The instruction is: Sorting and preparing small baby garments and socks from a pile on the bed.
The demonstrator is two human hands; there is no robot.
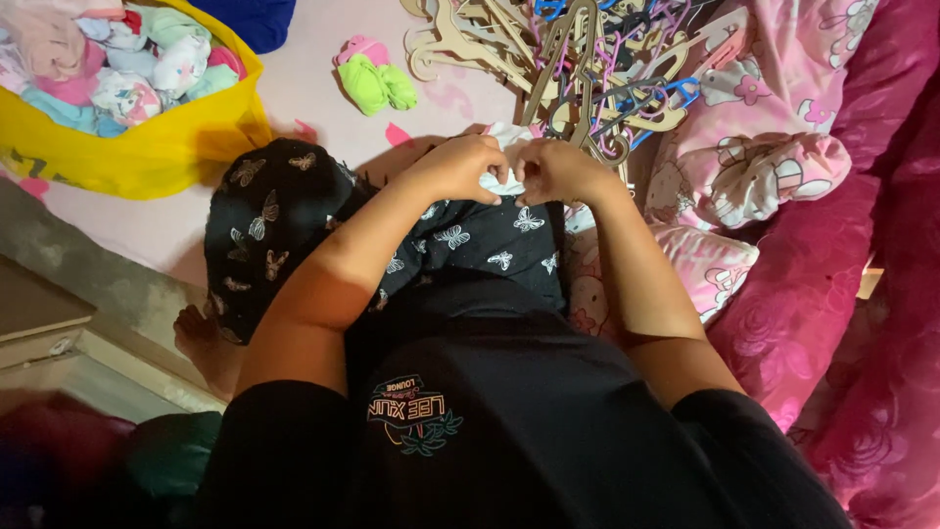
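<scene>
Head view
Surface: pink bed [304, 88], with pink patterned bedding [774, 176] bunched at right; grey ledge at near left.
Bag: yellow bag [147, 147] at far left, full of rolled pastel clothes.
Hangers: heap of wooden and coloured hangers [578, 69] at far centre.
Socks: green and pink bundle [377, 78] between bag and hangers.
Hands: left hand [460, 167] and right hand [558, 171] side by side, fingers curled, both pinching a small white cloth [509, 137] just near of the hangers.
</scene>
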